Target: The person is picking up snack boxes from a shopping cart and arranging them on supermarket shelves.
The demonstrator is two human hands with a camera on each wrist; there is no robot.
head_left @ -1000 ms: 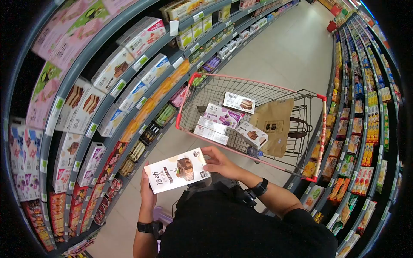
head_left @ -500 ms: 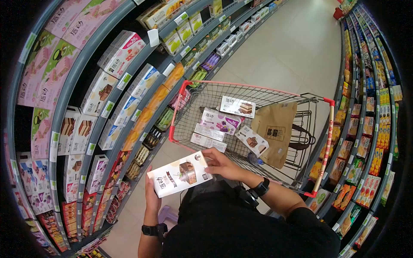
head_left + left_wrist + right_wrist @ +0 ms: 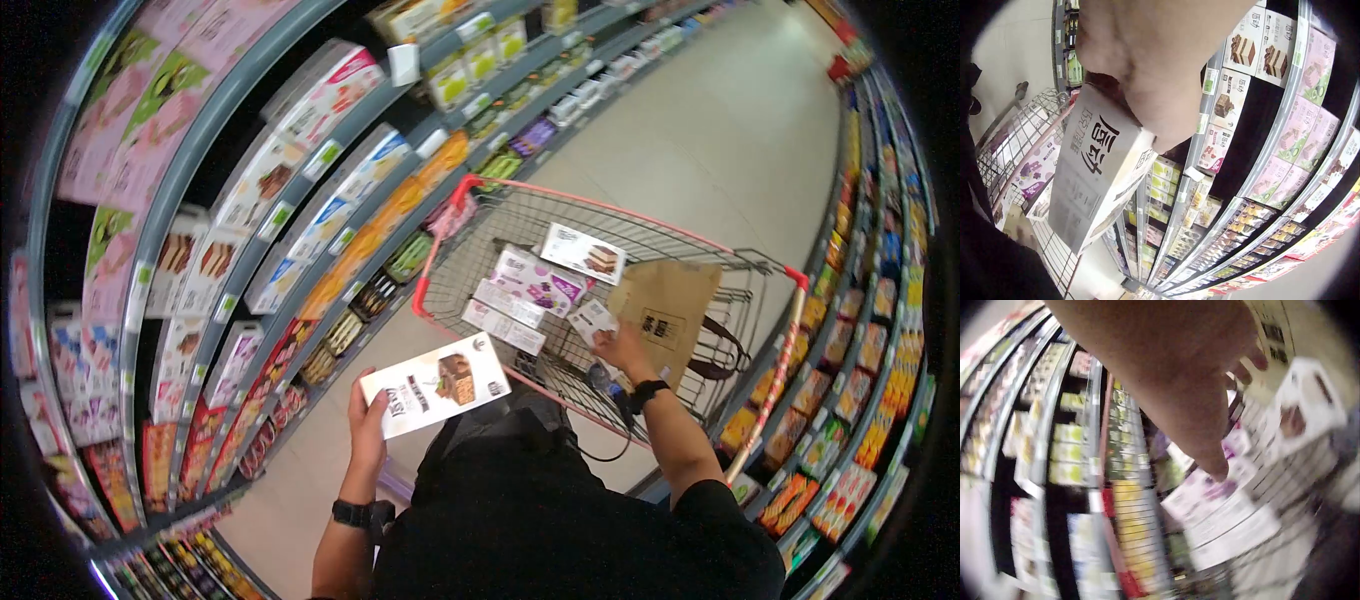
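Item: white cake box (image 3: 436,384), lying flat and slightly tilted, printed face up with a brown cake slice pictured; the left hand (image 3: 367,425) is gripping it at its near end, fingers curled round the edge, and is holding it in front of the person's chest, above the floor (image 3: 690,140) between the shelving and the cart. In the left wrist view the same box (image 3: 1094,167) is showing its lettered side under the palm. Item: right hand (image 3: 622,350), reaching over the near rim into the shopping cart (image 3: 770,345), fingers spread and relaxed just over a small white box (image 3: 592,320) with a brown picture; the right wrist view is blurred, so whether the fingertips are touching that box cannot be told. Item: cart contents, lying on the wire floor: a purple-and-white box (image 3: 538,281), two long white boxes (image 3: 507,317) side by side just beside it, another white cake box (image 3: 583,253) leaning toward the far end, and a brown paper bag (image 3: 668,312) standing against the handle side, close to the right hand. Item: grey shelving (image 3: 215,210) on the person's left, carrying rows of pink, white and green boxed cakes with price tags; further shelving (image 3: 880,330) on the right, carrying orange and yellow packets.
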